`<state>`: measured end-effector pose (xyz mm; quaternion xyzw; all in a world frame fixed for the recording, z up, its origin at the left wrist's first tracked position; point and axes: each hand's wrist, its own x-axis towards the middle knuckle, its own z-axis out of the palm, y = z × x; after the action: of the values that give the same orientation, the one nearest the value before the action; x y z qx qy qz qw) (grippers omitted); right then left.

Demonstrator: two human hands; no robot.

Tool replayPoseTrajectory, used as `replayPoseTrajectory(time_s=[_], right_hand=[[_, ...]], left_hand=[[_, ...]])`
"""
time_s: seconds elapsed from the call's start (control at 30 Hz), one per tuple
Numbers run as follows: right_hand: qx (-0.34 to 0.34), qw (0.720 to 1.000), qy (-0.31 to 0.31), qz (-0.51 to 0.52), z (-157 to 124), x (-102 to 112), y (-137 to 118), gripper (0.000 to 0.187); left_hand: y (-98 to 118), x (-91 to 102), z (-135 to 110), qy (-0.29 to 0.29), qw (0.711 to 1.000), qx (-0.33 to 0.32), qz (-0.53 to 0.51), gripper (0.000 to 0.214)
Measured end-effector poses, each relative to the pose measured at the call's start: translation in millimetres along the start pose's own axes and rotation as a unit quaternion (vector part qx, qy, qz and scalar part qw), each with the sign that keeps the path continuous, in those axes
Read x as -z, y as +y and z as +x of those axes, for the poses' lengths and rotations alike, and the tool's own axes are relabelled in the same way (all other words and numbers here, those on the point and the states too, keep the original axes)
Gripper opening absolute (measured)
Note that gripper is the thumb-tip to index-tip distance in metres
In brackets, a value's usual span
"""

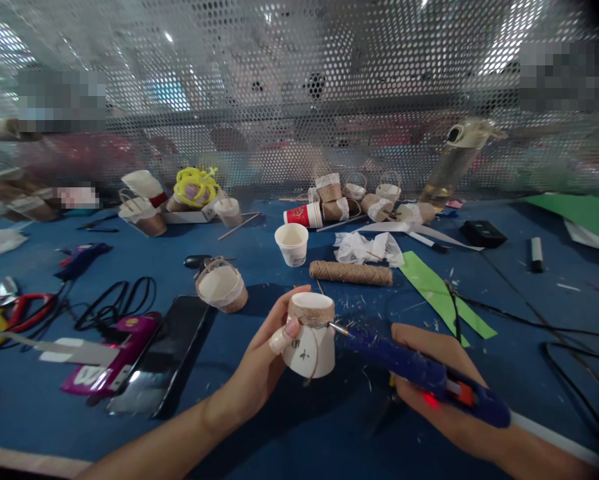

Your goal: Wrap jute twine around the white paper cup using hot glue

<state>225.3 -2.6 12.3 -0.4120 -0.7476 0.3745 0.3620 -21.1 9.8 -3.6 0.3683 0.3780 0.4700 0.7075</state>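
My left hand (266, 347) is closed around a white paper cup (309, 350), held upside down over the table. Brown twine (311, 312) is wound in a band near the cup's upper end, and a loose strand hangs down its side. A bandage-like wrap circles my left thumb. In my right hand (439, 393) is a blue hot glue gun (404, 357), its metal nozzle at the lower edge of the twine band. A small red light glows on the gun, and a white glue stick comes out of its back end.
Behind the cup lie a roll of twine (350, 273), a white paper cup (292, 244) and crumpled lace (368, 248). Left are a twine-wrapped basket (222, 287), a phone (166, 353), a purple power strip (112, 357) and red-handled pliers (29, 310). Green strips (439, 293) and black cables lie right.
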Motion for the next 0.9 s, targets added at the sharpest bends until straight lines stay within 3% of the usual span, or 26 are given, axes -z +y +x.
replayPoseTrajectory(time_s=[0.13, 0.3, 0.43, 0.53, 0.63, 0.73, 0.9], right_hand=[[-0.043, 0.999, 0.014, 0.001, -1.4, -1.0, 4.1, 0.020], [-0.110, 0.983, 0.143, -0.021, -3.9, -5.4, 10.2, 0.016], [-0.162, 0.980, 0.074, 0.088, 2.1, -7.4, 5.9, 0.014], [-0.166, 0.973, 0.058, 0.149, 6.6, -14.1, 2.3, 0.025], [-0.170, 0.971, 0.078, 0.152, 7.3, -25.2, 5.0, 0.037], [-0.187, 0.965, 0.148, 0.109, 7.7, -33.4, 9.3, 0.033], [-0.159, 0.973, 0.126, 0.108, 11.1, -29.5, 4.8, 0.016]], left_hand=[[0.7, -1.1, 0.5, -0.002, 1.000, -0.004, -0.006, 0.045], [2.4, -2.7, -0.8, 0.002, 1.000, 0.007, 0.016, 0.045], [-0.2, -5.2, 0.6, 0.006, 0.998, -0.016, 0.064, 0.044], [-4.7, -6.9, 3.7, 0.001, 0.994, -0.052, 0.101, 0.044], [-10.3, -7.9, 5.5, -0.011, 0.988, -0.073, 0.133, 0.047], [-14.9, -7.8, 4.5, -0.028, 0.984, -0.081, 0.159, 0.049], [-15.5, -6.5, 2.7, -0.030, 0.982, -0.072, 0.170, 0.048]])
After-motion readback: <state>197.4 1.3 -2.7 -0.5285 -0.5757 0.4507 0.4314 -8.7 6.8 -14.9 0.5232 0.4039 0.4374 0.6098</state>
